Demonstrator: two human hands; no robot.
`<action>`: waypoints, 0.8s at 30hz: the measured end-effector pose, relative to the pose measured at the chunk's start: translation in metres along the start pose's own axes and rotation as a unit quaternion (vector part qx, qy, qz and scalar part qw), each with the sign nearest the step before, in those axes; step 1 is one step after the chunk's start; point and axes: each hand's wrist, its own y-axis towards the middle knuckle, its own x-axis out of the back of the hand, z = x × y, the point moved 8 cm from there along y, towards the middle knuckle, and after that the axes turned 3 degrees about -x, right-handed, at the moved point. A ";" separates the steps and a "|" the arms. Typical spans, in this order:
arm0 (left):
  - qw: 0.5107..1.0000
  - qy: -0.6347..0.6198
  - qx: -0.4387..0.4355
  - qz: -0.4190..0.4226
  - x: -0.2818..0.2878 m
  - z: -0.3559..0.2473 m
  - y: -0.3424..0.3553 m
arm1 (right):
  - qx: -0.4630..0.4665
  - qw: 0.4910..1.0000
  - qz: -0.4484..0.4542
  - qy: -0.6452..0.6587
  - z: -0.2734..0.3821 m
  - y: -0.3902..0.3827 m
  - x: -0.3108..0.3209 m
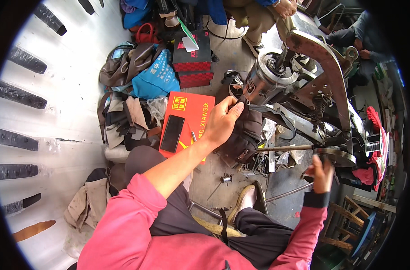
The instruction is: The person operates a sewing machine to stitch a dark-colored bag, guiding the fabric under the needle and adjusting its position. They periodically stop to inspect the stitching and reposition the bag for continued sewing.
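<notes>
My left hand [221, 121] grips the top of a dark brown bag [243, 137] and holds it against the arm of a hand-cranked stitching machine [304, 96]. A black strap [277, 117] from the bag loops over the machine's arm. My right hand [322, 173] is closed on the rim of the machine's handwheel [333, 155] at the right. Both forearms wear pink sleeves.
A red box [189, 121] with a black phone [172, 133] on it lies left of the bag. Leather scraps [124, 119], a blue bag [155, 78] and stacked red-and-black boxes [193, 56] sit beyond. Another person's legs [259, 18] stand at the top. My shoe [242, 202] rests on the ground below.
</notes>
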 end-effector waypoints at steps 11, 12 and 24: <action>0.999 -0.034 0.010 0.004 0.000 -0.001 0.005 | -0.097 0.991 -0.081 0.052 -0.094 0.036 0.053; 0.999 -0.033 0.010 0.005 0.000 -0.001 0.006 | -0.086 0.996 -0.023 0.025 -0.085 0.032 0.028; 0.999 -0.024 0.020 0.036 0.002 0.001 0.014 | 0.029 0.983 -0.173 0.054 -0.045 0.030 0.121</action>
